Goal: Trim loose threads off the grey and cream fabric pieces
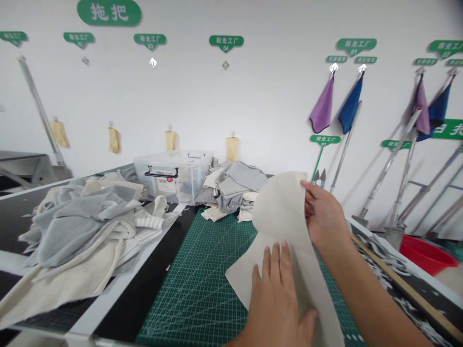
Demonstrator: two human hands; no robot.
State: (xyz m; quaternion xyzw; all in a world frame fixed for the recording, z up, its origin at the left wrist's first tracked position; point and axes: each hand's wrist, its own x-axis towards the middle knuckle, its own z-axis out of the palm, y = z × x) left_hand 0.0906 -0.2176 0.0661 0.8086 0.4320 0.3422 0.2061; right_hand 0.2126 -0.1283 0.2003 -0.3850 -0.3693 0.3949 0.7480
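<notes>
A pale beige piece of cloth (280,205) with a rounded upper end is partly raised over a green cutting mat (202,270). My right hand (323,212) pinches its upper right edge, fingers closed on it. My left hand (277,299) lies flat on the lower part of the cloth, fingers stretched out and thumb apart. The cloth's lower end runs out of view at the bottom edge.
Grey and cream cloths (83,221) are heaped at the left. Behind the mat stand a clear plastic box (170,180) and another cloth pile (235,185). A wooden strip (405,289) and fabric scraps lie along the right edge, beside a red basin (428,255).
</notes>
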